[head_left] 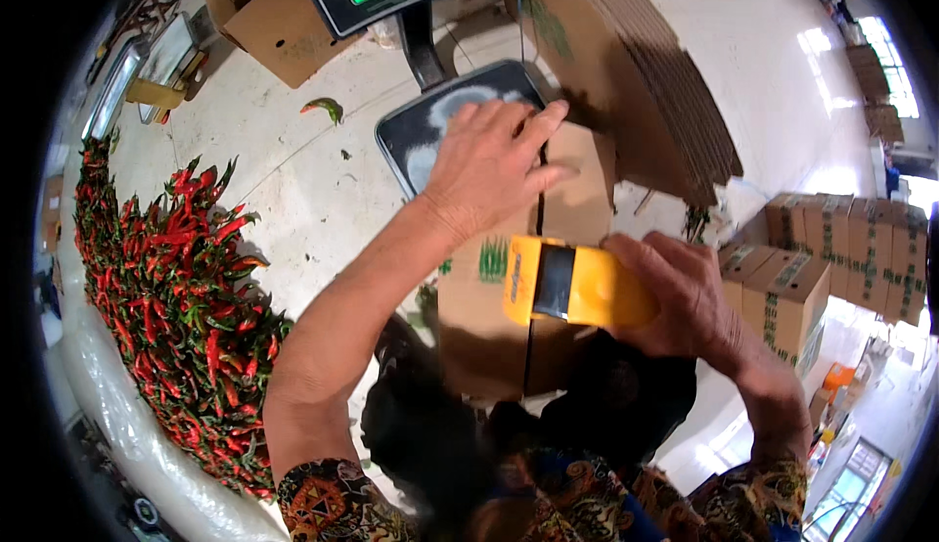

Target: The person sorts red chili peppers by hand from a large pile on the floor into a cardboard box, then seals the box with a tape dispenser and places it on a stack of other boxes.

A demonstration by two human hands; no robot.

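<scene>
Yellow tape dispenser (577,286), gripped in my right hand (685,297), lies across the seam of the cardboard box (489,317) at frame centre; my left hand (489,165) presses flat and open on its flaps, red chillies (176,317) heaped at left.

The left hand (489,165) lies flat, fingers spread, arm stretched forward. The right hand (685,293) is curled in a grip, wrist bent inward.

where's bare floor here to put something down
Bare floor lies between the chili pile and the scale platform. Right of the carton it is crowded: flat cardboard stack, packed boxes.
</scene>
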